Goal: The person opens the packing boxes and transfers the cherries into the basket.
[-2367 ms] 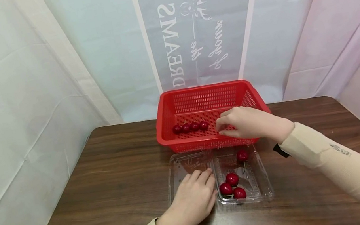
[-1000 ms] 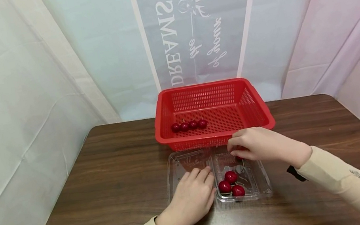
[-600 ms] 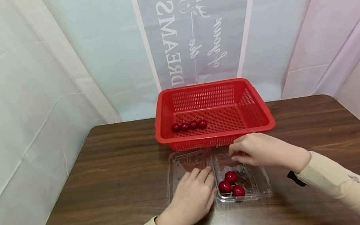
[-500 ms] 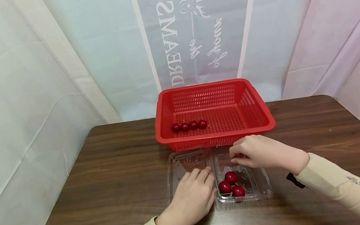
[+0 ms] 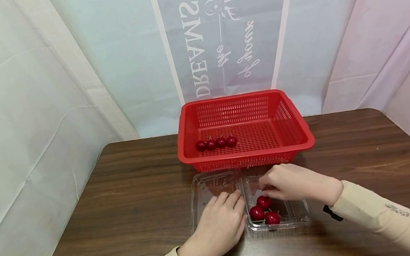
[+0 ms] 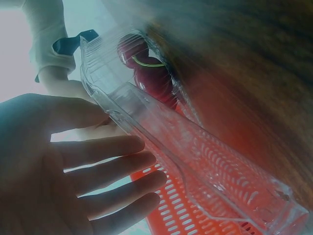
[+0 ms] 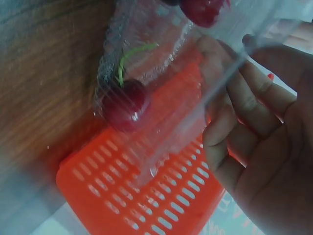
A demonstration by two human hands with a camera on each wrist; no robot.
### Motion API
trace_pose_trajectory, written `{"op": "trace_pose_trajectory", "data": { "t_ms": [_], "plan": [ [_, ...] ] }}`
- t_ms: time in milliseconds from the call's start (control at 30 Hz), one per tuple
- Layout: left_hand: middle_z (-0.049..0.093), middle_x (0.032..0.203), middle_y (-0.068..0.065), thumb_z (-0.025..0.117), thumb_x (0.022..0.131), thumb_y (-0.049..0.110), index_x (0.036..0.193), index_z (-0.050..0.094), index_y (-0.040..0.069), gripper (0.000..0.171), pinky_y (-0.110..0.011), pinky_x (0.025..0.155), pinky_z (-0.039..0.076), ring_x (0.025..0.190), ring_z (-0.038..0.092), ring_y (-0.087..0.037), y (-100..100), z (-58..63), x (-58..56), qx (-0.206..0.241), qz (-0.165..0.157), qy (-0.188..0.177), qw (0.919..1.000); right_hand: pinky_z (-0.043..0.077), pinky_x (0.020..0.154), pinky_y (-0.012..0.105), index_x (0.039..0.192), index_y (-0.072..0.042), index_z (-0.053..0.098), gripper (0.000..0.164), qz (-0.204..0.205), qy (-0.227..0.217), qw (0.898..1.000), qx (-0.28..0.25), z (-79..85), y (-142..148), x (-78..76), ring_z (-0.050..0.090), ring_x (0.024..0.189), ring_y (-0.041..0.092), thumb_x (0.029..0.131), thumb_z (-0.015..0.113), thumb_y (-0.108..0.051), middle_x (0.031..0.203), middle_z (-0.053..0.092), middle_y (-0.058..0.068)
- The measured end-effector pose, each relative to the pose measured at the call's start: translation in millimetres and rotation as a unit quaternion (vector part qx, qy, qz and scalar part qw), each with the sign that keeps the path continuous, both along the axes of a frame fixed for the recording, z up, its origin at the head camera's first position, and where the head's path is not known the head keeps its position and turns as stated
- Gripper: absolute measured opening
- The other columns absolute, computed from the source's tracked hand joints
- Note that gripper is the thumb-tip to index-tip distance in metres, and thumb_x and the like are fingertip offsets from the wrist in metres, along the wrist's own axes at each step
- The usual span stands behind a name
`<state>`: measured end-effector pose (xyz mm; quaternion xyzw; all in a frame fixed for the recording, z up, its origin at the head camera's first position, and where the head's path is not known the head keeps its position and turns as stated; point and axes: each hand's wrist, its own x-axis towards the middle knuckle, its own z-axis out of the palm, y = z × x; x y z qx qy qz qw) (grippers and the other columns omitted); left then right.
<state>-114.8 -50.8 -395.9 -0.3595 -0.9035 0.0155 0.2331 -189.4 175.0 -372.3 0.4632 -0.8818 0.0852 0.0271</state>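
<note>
A clear plastic clamshell box lies unfolded, its lid half (image 5: 197, 200) to the left and its tray half (image 5: 302, 211) to the right. Over the lid half and the hinge, my left hand (image 5: 219, 222) rests with straight, spread fingers (image 6: 122, 161). Three red cherries (image 5: 272, 217) sit in the near left part of the tray. My right hand (image 5: 295, 183) is above the tray, fingertips beside the farthest of them. Between its bent fingers and thumb nothing shows in the right wrist view. Another cherry (image 7: 124, 105) with a green stem lies in the tray, hidden by that hand from the head view.
A red slotted basket (image 5: 302, 140) stands right behind the clamshell, with several cherries (image 5: 216, 143) in a row at its left. All stand on a dark wooden table (image 5: 129, 210). Pale fabric walls (image 5: 127, 59) rise behind and beside it.
My right hand came out of the basket to the tray's far cherry, which it now hides, then moved nearer to the three front cherries. My left hand stayed in place.
</note>
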Motion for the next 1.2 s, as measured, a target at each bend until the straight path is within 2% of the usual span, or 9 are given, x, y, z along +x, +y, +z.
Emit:
{"op": "trace_pose_trajectory", "data": {
  "t_ms": [233,733,933,1133,1200],
  "plan": [
    [0.066,0.116,-0.004,0.063,0.086,0.034,0.101,0.067,0.012,0.027,-0.029,0.072,0.048,0.096,0.059,-0.017,0,0.1,0.6,-0.002,0.0,-0.001,1.0,0.037,0.048,0.016,0.07,-0.02,0.061,0.017,-0.022,-0.008,1.0,0.01,-2.2,-4,4.5,0.036,0.048,-0.005,0.084,0.07,-0.024,0.055,0.046,-0.017],
    [0.065,0.116,-0.003,0.062,0.086,0.034,0.102,0.066,0.013,0.027,-0.029,0.073,0.048,0.097,0.059,-0.017,0,0.4,0.1,-0.002,0.001,-0.002,1.0,0.035,0.044,0.017,0.071,-0.02,0.057,0.023,-0.037,-0.017,0.999,0.033,-9.3,-8,7.8,0.037,0.045,-0.003,0.083,0.071,-0.035,0.051,0.042,-0.015],
    [0.065,0.117,-0.003,0.061,0.086,0.036,0.103,0.066,0.013,0.029,-0.029,0.074,0.048,0.098,0.059,-0.017,0,0.4,0.0,-0.01,0.005,0.004,0.9999,0.037,0.045,0.02,0.071,-0.019,0.059,0.022,-0.028,-0.012,0.999,0.035,-10.7,-9,7.8,0.041,0.047,-0.001,0.082,0.072,-0.032,0.054,0.048,-0.013],
    [0.065,0.117,-0.002,0.061,0.086,0.036,0.103,0.066,0.013,0.029,-0.029,0.074,0.047,0.097,0.059,-0.017,0,0.3,0.2,-0.013,0.009,0.009,0.9998,0.035,0.044,0.018,0.07,-0.017,0.055,0.023,-0.027,-0.028,0.998,0.039,-10.1,-11,8.2,0.039,0.047,-0.001,0.082,0.073,-0.028,0.054,0.043,-0.012],
    [0.065,0.117,-0.002,0.061,0.086,0.036,0.104,0.066,0.013,0.03,-0.029,0.074,0.047,0.097,0.059,-0.016,0,0.3,0.4,-0.013,0.009,0.009,0.9998,0.038,0.046,0.018,0.074,-0.015,0.059,0.019,-0.019,-0.032,0.999,0.039,-10.6,-11,7.8,0.042,0.049,-0.001,0.082,0.073,-0.025,0.057,0.049,-0.01]
  ]
}}
